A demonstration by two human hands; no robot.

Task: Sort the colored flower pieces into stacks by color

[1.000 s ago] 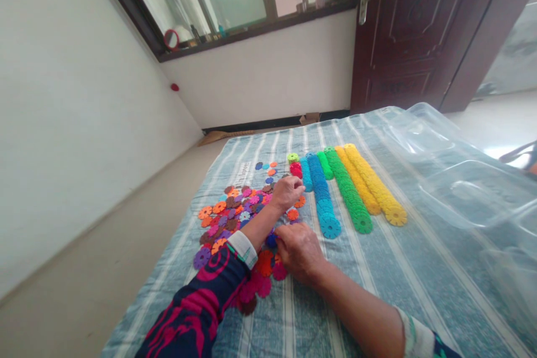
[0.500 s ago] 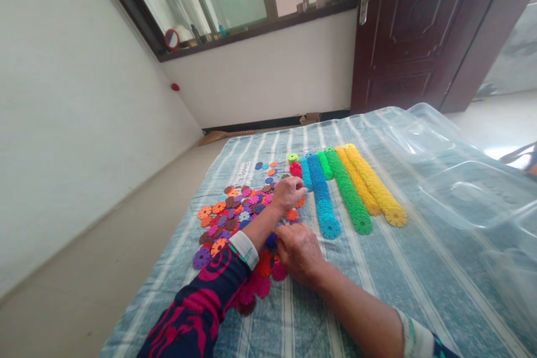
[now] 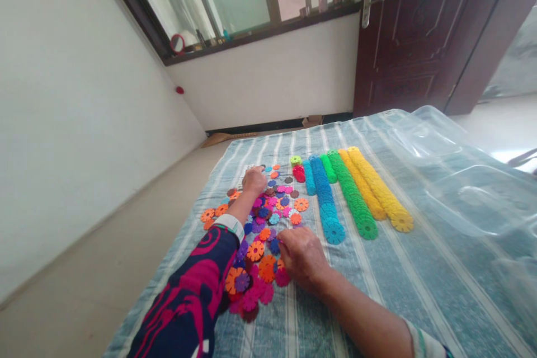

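My left hand (image 3: 254, 180) reaches over the far side of a loose heap of notched plastic discs (image 3: 267, 268) in orange, pink, purple, blue and brown. Its fingers are bent and close to a few small discs there; anything in them is hidden. Low at the heap's right edge, my right hand (image 3: 304, 257) is closed in a pinch, with a speck of pink at its fingertips. Right of the heap lie overlapping rows: a blue row (image 3: 325, 193), a green row (image 3: 350, 198) and a yellow row (image 3: 380, 190). Shorter red (image 3: 298, 173) and light blue (image 3: 309, 179) rows lie closer.
Clear plastic boxes (image 3: 465, 168) stand along the right of the striped cloth (image 3: 377, 291). A white wall (image 3: 84, 95) rises on the left. Beyond the cloth are a window ledge (image 3: 268, 31) with small items and a dark red door (image 3: 415, 39).
My left hand has moved left and away from me, from beside the red row to the far side of the heap. The right hand stays at the heap's edge.
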